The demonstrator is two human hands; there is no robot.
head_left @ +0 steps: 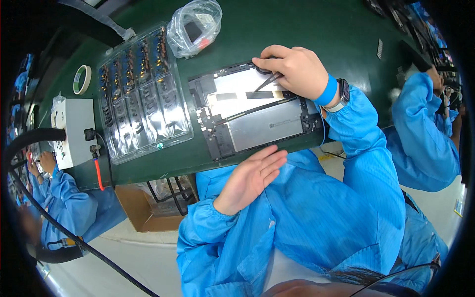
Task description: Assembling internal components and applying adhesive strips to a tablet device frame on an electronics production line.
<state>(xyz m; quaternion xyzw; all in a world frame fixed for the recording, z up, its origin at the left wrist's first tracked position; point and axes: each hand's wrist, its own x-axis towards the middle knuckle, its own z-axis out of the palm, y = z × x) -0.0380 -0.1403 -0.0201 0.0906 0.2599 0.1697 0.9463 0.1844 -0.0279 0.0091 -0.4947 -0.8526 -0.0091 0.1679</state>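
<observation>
Black tweezers (268,82), held in the right hand's (303,73) curled fingers, overlie the opened flat device (267,129); left hand (249,179), empty, fingers extended, beside its near edge.

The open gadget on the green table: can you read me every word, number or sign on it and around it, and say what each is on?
None can be read clearly.
Lower silver panel: small dark print, too small to read.
Pale strip on the table: marks too small to read.
Smartwatch: no readable text on its screen.
</observation>
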